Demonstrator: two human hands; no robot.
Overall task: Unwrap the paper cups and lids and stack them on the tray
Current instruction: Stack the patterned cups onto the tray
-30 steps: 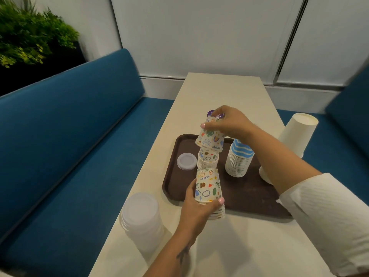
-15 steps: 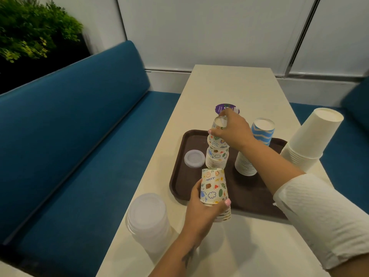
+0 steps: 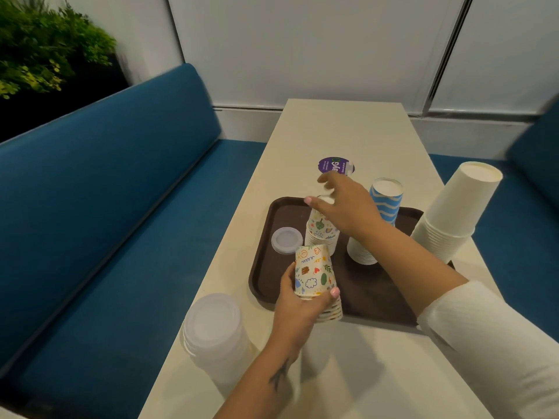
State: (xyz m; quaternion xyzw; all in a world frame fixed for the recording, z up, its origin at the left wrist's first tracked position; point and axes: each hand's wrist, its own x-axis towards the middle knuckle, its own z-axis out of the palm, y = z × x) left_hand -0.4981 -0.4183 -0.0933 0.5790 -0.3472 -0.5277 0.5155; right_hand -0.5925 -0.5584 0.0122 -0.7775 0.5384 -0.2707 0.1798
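The left hand [image 3: 298, 303] grips a short stack of doodle-printed cups [image 3: 316, 278], upside down, above the near edge of the brown tray [image 3: 372, 300]. The right hand [image 3: 348, 207] hovers with relaxed, spread fingers over a second stack of printed cups [image 3: 321, 234] standing on the tray; it holds nothing. To the right of that stack a blue-striped cup stack [image 3: 379, 220] stands on the tray, and to the left a single clear lid [image 3: 286, 239] lies flat on it. A stack of clear lids [image 3: 213, 331] sits on the table [image 3: 341, 125] at the near left, off the tray. A tall stack of plain white cups [image 3: 456, 213] stands at the tray's right edge. A purple round sticker [image 3: 332, 164] lies on the table beyond the tray.
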